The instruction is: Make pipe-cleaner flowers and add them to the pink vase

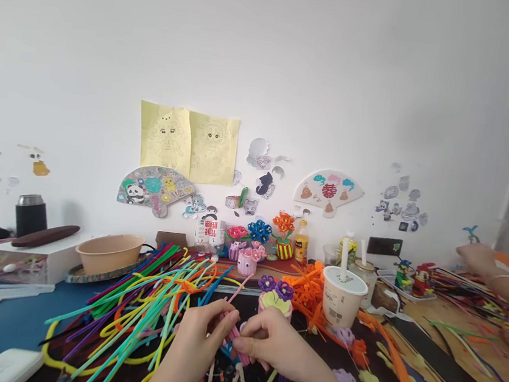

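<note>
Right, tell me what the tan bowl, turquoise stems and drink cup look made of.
The tan bowl looks like smooth, matte plastic: even colour, thin rim; maybe ceramic. The turquoise stems look like soft, dull fibre, probably over wire, being slim yet fairly straight. The drink cup seems matte paper, possibly plastic, given its dull, printed wall.

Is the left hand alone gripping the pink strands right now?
No, the right hand also grips the pink strands, close beside the left hand.
</note>
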The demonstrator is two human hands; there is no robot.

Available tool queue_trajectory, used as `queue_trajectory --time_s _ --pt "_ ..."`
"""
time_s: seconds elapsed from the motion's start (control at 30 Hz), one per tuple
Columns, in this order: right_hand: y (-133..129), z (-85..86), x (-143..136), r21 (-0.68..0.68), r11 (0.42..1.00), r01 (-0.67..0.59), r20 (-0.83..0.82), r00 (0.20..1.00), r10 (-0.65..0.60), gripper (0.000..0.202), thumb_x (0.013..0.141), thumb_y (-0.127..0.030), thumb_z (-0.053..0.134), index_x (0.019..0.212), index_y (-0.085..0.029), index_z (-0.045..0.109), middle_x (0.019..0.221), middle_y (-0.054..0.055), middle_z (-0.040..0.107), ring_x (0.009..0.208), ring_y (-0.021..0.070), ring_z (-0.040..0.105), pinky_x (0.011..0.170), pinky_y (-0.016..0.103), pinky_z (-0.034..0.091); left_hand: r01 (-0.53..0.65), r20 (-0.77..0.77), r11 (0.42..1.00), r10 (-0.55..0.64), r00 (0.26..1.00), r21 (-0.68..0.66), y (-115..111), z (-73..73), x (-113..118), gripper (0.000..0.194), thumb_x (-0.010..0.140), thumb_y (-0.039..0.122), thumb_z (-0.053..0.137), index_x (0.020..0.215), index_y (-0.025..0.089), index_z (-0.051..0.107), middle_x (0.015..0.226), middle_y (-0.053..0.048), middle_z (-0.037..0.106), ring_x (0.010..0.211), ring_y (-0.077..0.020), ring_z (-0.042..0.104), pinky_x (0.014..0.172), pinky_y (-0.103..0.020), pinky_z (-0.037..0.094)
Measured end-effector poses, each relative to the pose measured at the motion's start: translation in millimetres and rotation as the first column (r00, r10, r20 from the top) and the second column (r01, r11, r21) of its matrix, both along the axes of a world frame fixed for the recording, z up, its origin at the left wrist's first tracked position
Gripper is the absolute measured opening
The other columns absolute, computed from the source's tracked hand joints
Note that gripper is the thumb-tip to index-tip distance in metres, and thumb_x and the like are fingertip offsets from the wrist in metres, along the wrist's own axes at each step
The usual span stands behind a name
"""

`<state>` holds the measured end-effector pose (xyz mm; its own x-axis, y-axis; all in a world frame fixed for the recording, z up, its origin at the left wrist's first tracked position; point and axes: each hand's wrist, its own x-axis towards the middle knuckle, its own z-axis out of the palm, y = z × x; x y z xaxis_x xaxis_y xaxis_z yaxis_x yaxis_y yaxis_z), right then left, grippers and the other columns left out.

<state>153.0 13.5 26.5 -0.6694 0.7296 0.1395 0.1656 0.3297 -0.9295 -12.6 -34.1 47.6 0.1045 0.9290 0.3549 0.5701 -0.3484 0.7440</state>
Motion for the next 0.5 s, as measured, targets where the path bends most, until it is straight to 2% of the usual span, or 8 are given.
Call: queue_trajectory --time_s 0.17,0.37,0.5 --pt "-0.6 -2.1 -2.1 0.013 1.000 0.025 0.013 1.000 -0.025 0.027 0.078 -0.034 0.065 0.067 -0.011 0.073 0.048 -0.004 0.052 0.036 0.0042 0.038 0.034 0.016 0.024 -0.020 0.008 1.000 0.020 1.000 0.007 -1.2 1.9 1.2 0.030 0.085 0.039 0.047 0.071 0.017 0.063 0.056 0.002 0.060 0.053 -0.0130 0.050 0.052 -0.021 0.032" --pt "-0.1 -4.4 -2.8 0.013 1.000 0.024 0.013 1.000 -0.024 0.026 0.075 -0.032 0.067 0.060 -0.011 0.068 0.045 -0.005 0.049 0.035 0.0044 0.038 0.033 0.016 0.023 -0.042 0.013 0.999 0.042 0.999 0.001 -0.6 1.4 1.6 0.030 0.084 0.039 0.048 0.070 0.018 0.063 0.055 0.002 0.056 0.053 -0.0130 0.046 0.051 -0.022 0.030" --pt "-1.7 -1.7 -3.3 0.021 0.999 0.029 0.013 0.999 -0.029 0.026 0.077 -0.030 0.064 0.062 -0.010 0.071 0.045 -0.004 0.049 0.035 0.0046 0.037 0.034 0.017 0.024 -0.025 0.042 0.999 0.026 0.999 -0.029 1.7 -1.6 0.7 0.031 0.084 0.040 0.048 0.070 0.018 0.062 0.053 0.002 0.054 0.052 -0.0131 0.046 0.051 -0.022 0.031"
